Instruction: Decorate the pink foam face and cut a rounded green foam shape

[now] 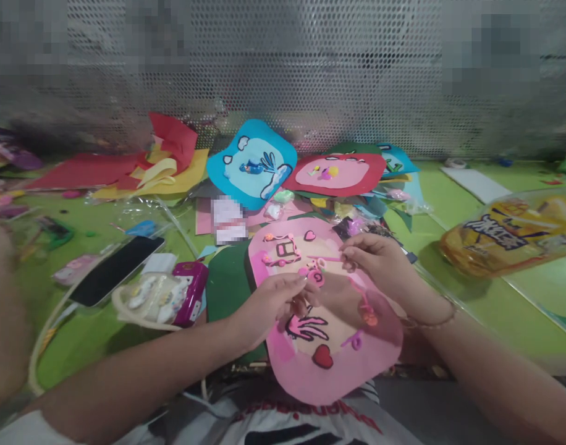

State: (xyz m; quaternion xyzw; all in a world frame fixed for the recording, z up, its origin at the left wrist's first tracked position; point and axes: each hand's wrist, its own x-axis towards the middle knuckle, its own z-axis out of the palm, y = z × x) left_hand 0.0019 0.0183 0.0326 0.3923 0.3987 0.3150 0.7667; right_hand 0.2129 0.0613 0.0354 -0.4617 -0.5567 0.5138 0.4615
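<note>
A pink paper card [375, 358] with a cream middle lies in front of me, its near end over my lap. Pink clay shapes, a pink hand shape [308, 326] outlined in black and a red heart [322, 356] decorate it. My left hand [280, 296] is over the card's left half, fingers curled, the thumb tip beside a round pink clay piece [315, 278]. Whatever lies between those fingers is hidden. Above the card's right edge my right hand [371, 256] is closed in a pinch; anything in it is too small to make out.
Behind the card lie a blue card [276, 154] and a red card [371, 176]. On the left are a phone [118, 271], a purple case [194, 290] and coloured paper [88, 172]. A yellow snack bag [510, 235] lies right. A perforated metal panel [283, 68] stands behind.
</note>
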